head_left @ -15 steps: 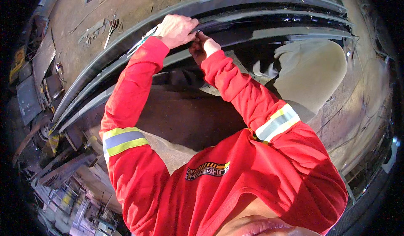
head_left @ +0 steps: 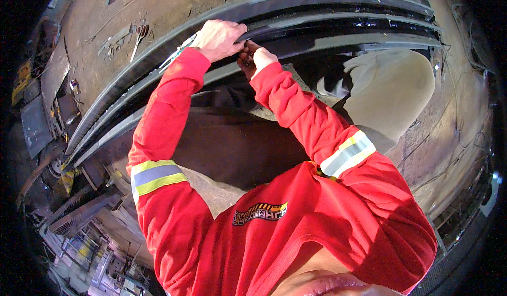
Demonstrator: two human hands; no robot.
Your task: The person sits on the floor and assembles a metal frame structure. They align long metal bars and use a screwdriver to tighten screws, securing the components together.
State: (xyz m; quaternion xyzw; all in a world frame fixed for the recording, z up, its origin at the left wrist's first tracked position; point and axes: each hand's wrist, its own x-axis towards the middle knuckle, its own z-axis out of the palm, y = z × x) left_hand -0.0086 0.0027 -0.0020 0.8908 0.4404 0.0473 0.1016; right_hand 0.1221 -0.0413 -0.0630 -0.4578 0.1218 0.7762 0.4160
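Long dark metal beams (head_left: 338, 17) run side by side from the far left to the far right, bent by the lens. Over the middle beam, my left hand (head_left: 219, 38) is closed, knuckles up. A thin pale strip with a bluish tint (head_left: 182, 47) lies along the beam beside its wrist; whether the hand grips it I cannot tell. Just right of it and slightly nearer, my right hand (head_left: 259, 57) has its fingers bent together in a pinch. Both hands' fingertips almost meet at the beam's edge, and whatever they hold is hidden.
Beyond the beams, a hand tool with dark red handles (head_left: 139, 38) lies on the brown floor (head_left: 174, 0) near metal scraps. My bent knee in grey-beige trousers (head_left: 393, 87) is close to the near beam. Stacked metal parts and a grey plate (head_left: 36, 127) crowd the left side.
Both hands stay at the same spot on the beams. My left hand has shifted very slightly left and nearer; the right has hardly moved.
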